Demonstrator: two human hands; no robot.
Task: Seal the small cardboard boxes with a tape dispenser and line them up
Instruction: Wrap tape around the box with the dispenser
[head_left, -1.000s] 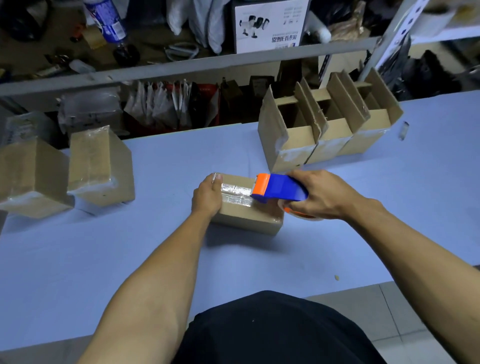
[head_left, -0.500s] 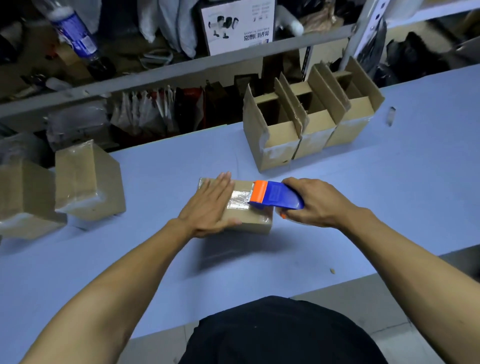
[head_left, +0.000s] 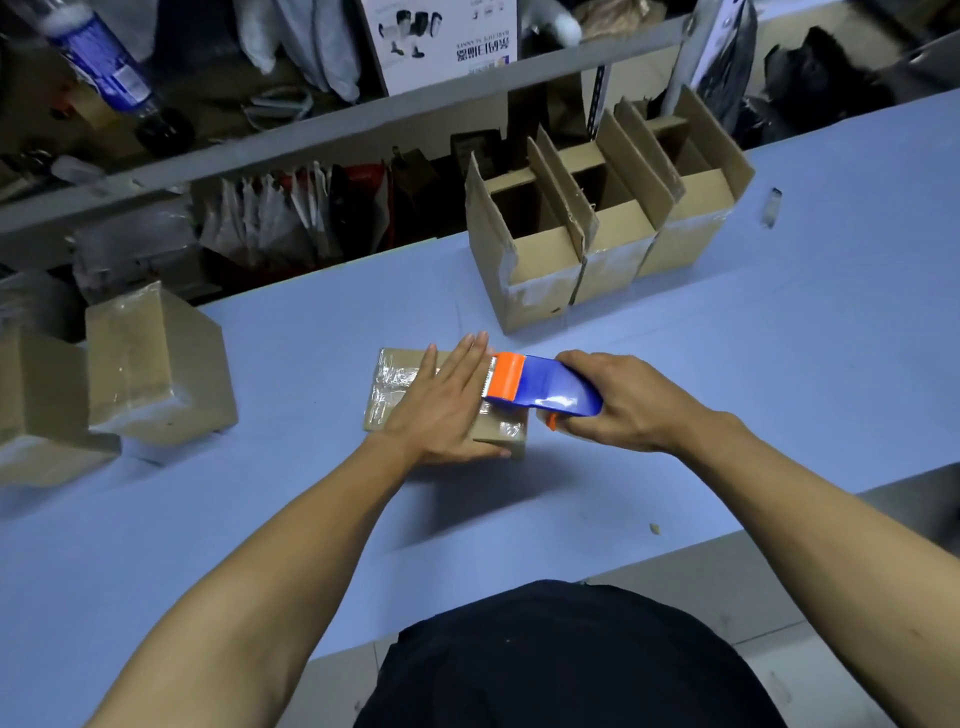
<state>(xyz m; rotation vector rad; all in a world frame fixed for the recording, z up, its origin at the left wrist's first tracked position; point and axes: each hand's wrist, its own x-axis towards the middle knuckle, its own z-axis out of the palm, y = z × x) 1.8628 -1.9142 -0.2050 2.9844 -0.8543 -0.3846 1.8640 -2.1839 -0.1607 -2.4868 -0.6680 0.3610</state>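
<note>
A small cardboard box (head_left: 395, 387) lies flat on the blue worktop (head_left: 779, 395), straight ahead of the person, and everything else sits around it. Shiny clear tape covers its top face. The left hand (head_left: 447, 410) rests flat on the box with fingers straight and together, palm down, pressing the lid; the thumb lies along the near right edge of the box.

The right hand (head_left: 618, 402) grips a blue tape dispenser (head_left: 545, 387) with its fingers curled round the body. The dispenser's orange head and toothed blade touch the right end of the box top, just beside the left hand's fingertips.

Beyond the box and to its right, three open boxes (head_left: 597, 228) stand in a row touching one another, flaps upright, with tape on their lower fronts. Well to the left of the box, two sealed boxes (head_left: 156, 374) stand side by side at the worktop's far left. Further right of the open row, a small scrap of tape (head_left: 770, 207) lies on the worktop. Behind the worktop runs a grey shelf (head_left: 322, 130) crowded with bags, a bottle and a printed carton.
</note>
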